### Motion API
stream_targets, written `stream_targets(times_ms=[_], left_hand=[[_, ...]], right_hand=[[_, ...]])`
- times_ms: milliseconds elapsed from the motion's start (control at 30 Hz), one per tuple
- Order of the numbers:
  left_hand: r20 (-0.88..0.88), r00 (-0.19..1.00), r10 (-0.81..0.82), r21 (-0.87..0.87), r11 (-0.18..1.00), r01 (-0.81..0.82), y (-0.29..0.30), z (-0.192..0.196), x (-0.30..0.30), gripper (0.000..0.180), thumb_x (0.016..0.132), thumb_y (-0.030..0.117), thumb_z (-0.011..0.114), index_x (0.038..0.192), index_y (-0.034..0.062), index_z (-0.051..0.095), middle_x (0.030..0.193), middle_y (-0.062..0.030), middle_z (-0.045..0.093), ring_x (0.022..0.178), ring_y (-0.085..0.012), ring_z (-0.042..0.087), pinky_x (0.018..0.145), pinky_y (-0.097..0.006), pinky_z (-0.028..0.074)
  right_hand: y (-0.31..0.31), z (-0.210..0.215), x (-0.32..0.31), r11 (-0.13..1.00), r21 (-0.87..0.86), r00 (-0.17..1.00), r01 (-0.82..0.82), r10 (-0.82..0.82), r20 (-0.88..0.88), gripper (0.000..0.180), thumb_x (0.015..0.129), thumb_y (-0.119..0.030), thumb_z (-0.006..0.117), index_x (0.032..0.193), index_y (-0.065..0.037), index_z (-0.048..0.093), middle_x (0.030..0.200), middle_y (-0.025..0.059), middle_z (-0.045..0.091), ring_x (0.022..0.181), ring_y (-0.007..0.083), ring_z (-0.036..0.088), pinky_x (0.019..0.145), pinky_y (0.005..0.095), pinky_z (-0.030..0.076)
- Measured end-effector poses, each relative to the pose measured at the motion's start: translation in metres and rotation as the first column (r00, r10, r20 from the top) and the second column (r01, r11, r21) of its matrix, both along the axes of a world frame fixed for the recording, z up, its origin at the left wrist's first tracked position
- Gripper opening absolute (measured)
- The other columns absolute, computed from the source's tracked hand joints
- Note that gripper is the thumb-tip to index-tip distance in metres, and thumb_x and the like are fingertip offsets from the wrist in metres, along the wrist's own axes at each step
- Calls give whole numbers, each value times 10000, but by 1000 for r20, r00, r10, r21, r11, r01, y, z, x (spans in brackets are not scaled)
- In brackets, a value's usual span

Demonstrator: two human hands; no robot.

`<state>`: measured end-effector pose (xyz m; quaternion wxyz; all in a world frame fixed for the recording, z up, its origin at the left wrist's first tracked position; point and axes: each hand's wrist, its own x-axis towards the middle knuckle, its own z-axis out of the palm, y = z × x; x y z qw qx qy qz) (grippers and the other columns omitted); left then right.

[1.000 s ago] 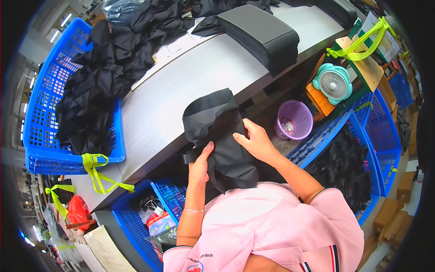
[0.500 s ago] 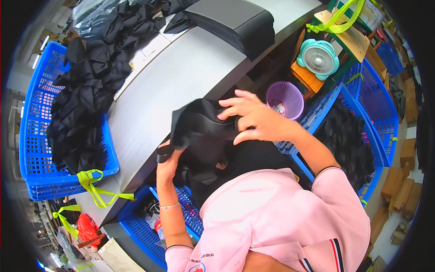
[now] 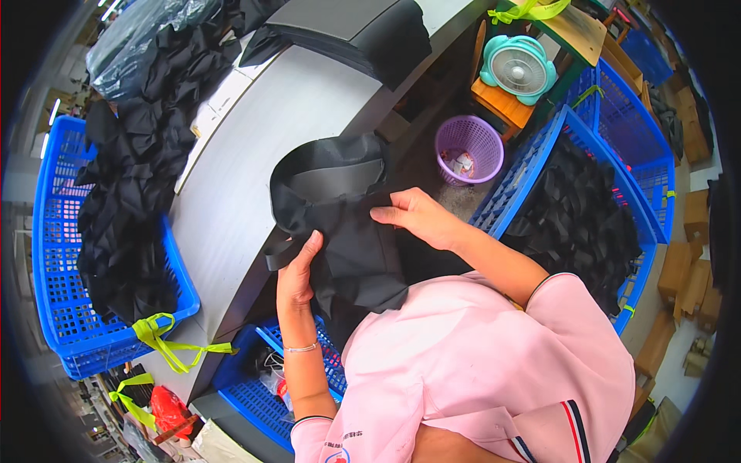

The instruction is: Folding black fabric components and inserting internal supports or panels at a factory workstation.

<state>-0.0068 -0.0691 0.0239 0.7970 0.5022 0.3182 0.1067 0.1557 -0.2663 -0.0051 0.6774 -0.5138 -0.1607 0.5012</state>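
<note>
A: Where's the black bag [image 3: 340, 224]?

B: Centre frame, half on the grey table [image 3: 231, 193], half hanging over its near edge toward the person. Open mouth faces 12 o'clock; a grey band shows inside it.

A: Hands?

B: Left hand [image 3: 297, 270] at 7 o'clock of the bag, fingers loosely curled, thumb and fingers pinching the fabric by a strap end. Right hand [image 3: 417, 216] at 3 o'clock, fingers mostly straight, pressed flat on the cloth; whether it grips, cannot tell.

A: Edges?

B: Table edge runs from 1 o'clock down to 7 o'clock, bent by the lens. Bag straddles it.

A: Room to move?

B: Bare table at 9 to 11 o'clock of the bag. Beyond that, a blue crate [image 3: 62, 293] heaped with black pieces, against the far table edge. At 12 o'clock a dark block [image 3: 363, 31], well apart. At 2 o'clock, below table level, a purple basket [image 3: 469, 148] and a teal fan [image 3: 519, 68]. At 3 o'clock a second crate [image 3: 575, 193] of black pieces, near the right forearm. Third crate [image 3: 255, 386] under the left forearm, 6 o'clock.
</note>
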Motion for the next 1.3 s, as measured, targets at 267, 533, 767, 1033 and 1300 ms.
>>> stream_targets(times_ms=[267,533,767,1033,1300], left_hand=[[136,990,21,-76,997,-11,-12,-12,-2,389,865,108,761,1221,16,636,1174,-86,679,1077,-198,648,980,-347,502],[228,973,23,-15,1000,-20,-28,-11,-13,301,904,105,727,1189,28,668,1140,-102,700,1018,-214,679,947,-363,532],[-41,992,121,-145,981,-125,-28,-42,-1,441,982,221,650,1347,-6,551,1336,-126,605,1198,-251,602,1042,-407,485],[14,957,-290,148,947,285,-68,-29,20,535,961,215,675,1415,4,486,1365,-178,579,1160,-220,631,959,-344,531],[-113,959,-260,98,958,271,-30,-74,-10,520,989,256,642,1420,7,490,1368,-155,591,1133,-223,655,902,-324,550]], right_hand=[[21,0,-10,970,101,961,222,-235,148,218,856,-162,774,960,2,674,878,41,708,739,122,595,702,314,490],[21,-5,-30,889,165,648,427,-428,629,304,897,-74,664,1181,-3,585,1048,214,703,1032,355,691,842,381,529],[13,-19,-35,829,271,371,489,-479,795,313,931,-77,656,1222,-37,549,951,219,671,914,419,674,726,398,539],[-89,-82,11,583,44,393,811,-599,698,254,883,-128,659,1086,2,580,834,120,551,772,194,517,728,346,466],[-400,-175,28,-69,-229,141,971,-606,783,457,896,-284,703,1200,43,608,966,76,668,879,160,592,790,320,494]])
